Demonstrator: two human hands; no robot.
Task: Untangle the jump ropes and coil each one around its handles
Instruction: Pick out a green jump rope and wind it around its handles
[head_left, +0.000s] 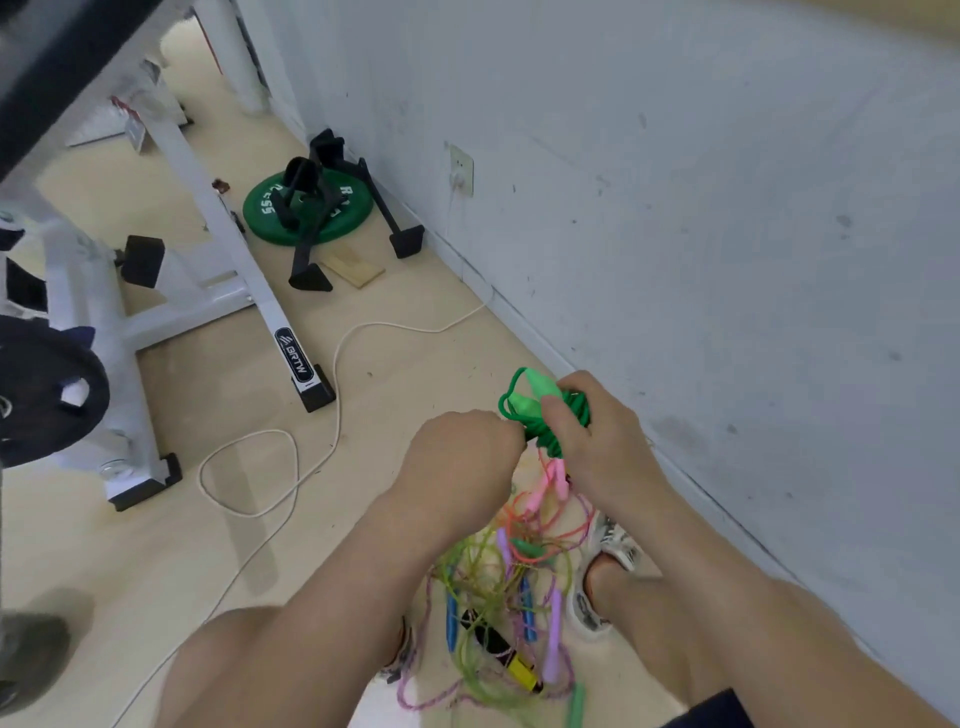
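My right hand (592, 436) grips a green jump rope (530, 405) whose cord is wound around its light green handles. My left hand (462, 457) is curled next to it and pinches the green cord at the bundle's lower left. Below my hands, on the floor between my feet, lies a tangled pile of jump ropes (509, 597) in pink, orange, yellow-green, purple and blue, with a black and yellow handle (506, 654) among them. Pink handles (550, 483) hang just under the green bundle.
A white wall (727, 208) runs along the right. A white weight rack (208, 249) stands at the left, with a black plate (47, 395) on it. A green weight plate (306, 208) with black push-up bars lies by the wall. A white cable (332, 395) snakes across the floor.
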